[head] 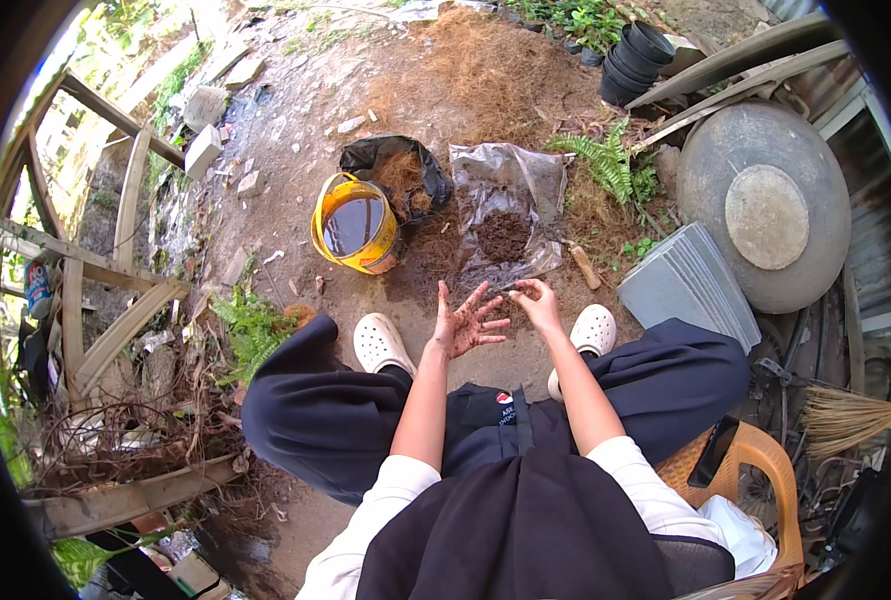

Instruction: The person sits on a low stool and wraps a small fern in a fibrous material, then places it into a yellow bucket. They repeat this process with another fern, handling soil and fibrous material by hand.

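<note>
My left hand [466, 324] is held palm up with its fingers spread, smeared with dark soil and holding nothing. Close to its fingertips, my right hand [539, 304] pinches a small dark scrap [502, 288] between thumb and forefinger; what it is made of is too small to tell. Just beyond both hands, a clear plastic sheet [543, 180] lies on the ground with a mound of dark, moist soil [502, 235] on it. Left of the sheet stands a yellow bucket [376, 251] of dark liquid. A black plastic bag [434, 169] of brown fibre [400, 176] touches the bucket's far side.
A small wooden piece [584, 266] lies right of the sheet, near stacked grey tiles [689, 281] and a large upturned basin [813, 157]. Black plant pots [633, 64] stand far right. A phone [714, 450] rests on an orange plastic chair [772, 465]. A fern [254, 337] grows at left.
</note>
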`<state>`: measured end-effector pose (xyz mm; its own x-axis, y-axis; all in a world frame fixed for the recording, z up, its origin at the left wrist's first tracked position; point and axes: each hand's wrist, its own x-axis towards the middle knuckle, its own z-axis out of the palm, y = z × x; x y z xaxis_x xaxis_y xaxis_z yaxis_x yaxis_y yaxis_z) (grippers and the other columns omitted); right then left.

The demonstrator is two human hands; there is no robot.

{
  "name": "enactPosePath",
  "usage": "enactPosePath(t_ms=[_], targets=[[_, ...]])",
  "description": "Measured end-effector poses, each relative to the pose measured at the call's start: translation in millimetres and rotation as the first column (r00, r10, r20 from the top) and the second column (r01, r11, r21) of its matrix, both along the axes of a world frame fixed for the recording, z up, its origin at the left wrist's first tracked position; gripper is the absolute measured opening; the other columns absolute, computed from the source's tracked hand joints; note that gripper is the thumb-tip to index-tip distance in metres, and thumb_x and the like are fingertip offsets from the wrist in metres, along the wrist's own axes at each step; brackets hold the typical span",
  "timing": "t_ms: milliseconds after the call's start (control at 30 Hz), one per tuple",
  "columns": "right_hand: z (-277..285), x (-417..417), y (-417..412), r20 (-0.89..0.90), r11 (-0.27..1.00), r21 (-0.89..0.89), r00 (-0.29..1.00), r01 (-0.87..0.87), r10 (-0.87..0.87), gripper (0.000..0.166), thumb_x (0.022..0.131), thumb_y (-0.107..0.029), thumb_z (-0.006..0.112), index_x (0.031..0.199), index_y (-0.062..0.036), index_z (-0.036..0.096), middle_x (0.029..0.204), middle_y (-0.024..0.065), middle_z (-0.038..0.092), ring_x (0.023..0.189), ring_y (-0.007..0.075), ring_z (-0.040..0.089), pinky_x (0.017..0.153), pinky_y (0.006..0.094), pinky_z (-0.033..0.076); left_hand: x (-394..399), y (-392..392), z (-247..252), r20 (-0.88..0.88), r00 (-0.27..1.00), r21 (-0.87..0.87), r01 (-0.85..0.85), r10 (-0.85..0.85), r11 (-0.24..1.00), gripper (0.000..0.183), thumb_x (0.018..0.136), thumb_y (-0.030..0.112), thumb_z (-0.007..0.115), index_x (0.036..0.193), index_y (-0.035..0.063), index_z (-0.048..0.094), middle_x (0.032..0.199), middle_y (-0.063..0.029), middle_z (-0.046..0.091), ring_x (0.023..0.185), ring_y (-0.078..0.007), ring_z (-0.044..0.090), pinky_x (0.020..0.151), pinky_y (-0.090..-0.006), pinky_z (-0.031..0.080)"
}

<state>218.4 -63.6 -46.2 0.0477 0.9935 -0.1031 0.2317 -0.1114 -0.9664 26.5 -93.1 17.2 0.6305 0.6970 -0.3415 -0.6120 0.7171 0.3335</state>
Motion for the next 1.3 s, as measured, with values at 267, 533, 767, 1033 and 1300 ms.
enactPosePath(t_ms=[267, 533, 767, 1033, 1300], targets=[[-17.3, -15.1, -8.1, 0.020, 0.999, 0.034, 1.000, -0.001, 0.001, 0.011, 0.076, -0.006, 0.066, 0.083, 0.0013, 0.063, 0.098, 0.0090, 0.060, 0.075, 0.0096, 0.059, 0.067, 0.0242, 0.048, 6.4, 1.0, -7.4, -0.172, 0.980, 0.008, 0.101, -0.098, 0.995, 0.096, 0.067, 0.084, 0.025, 0.140, 0.0226, 0.021, 0.143, -0.0147, 0.020, 0.120, -0.0416, 0.037, 0.092, -0.0549, 0.037], [-29.9, 11.8, -13.9, 0.436, 0.976, -0.193, 0.900, 0.100, -0.006, 0.025, 0.067, -0.009, 0.067, 0.091, -0.0049, 0.062, 0.107, 0.0162, 0.056, 0.111, 0.0294, 0.045, 0.093, 0.0381, 0.038, -5.2, 0.4, -54.2, -0.789, 0.608, -0.102, -0.275, 0.091, 0.956, 0.084, 0.078, 0.071, 0.036, 0.141, 0.0203, 0.014, 0.147, -0.0078, 0.008, 0.130, -0.0370, 0.021, 0.096, -0.0562, 0.030], [-7.5, -14.6, -35.0, 0.482, 0.947, -0.314, 0.849, -0.062, 0.216, 0.035, 0.068, -0.018, 0.067, 0.100, -0.0068, 0.059, 0.113, 0.0187, 0.052, 0.105, 0.0313, 0.050, 0.090, 0.0392, 0.040, -5.8, 2.2, -67.0, -0.810, 0.568, -0.064, -0.328, 0.142, 0.943, 0.080, 0.079, 0.065, 0.042, 0.140, 0.0189, 0.019, 0.147, -0.0059, 0.012, 0.130, -0.0303, 0.023, 0.095, -0.0527, 0.031], [-18.9, -4.6, -27.7, 0.594, 0.903, -0.424, 0.772, 0.063, 0.226, 0.011, 0.070, -0.014, 0.062, 0.079, -0.0077, 0.062, 0.096, 0.0114, 0.054, 0.097, 0.0290, 0.054, 0.087, 0.0436, 0.040, 2.4, 10.1, -94.2, -0.853, 0.488, -0.023, -0.388, 0.184, 0.921, 0.062, 0.080, 0.056, 0.051, 0.129, 0.0211, 0.036, 0.137, -0.0007, 0.031, 0.120, -0.0234, 0.037, 0.090, -0.0455, 0.035], [-15.9, 2.6, 85.7, 0.800, 0.985, -0.044, 0.584, -0.167, 0.135, 0.020, 0.072, -0.009, 0.059, 0.091, -0.0117, 0.062, 0.099, 0.0097, 0.052, 0.098, 0.0278, 0.051, 0.088, 0.0429, 0.037, 18.5, 48.4, -107.1, -0.814, 0.493, 0.037, -0.484, 0.308, 0.874, 0.046, 0.083, 0.042, 0.056, 0.123, 0.0224, 0.042, 0.124, 0.0048, 0.044, 0.108, -0.0135, 0.044, 0.080, -0.0340, 0.038]])
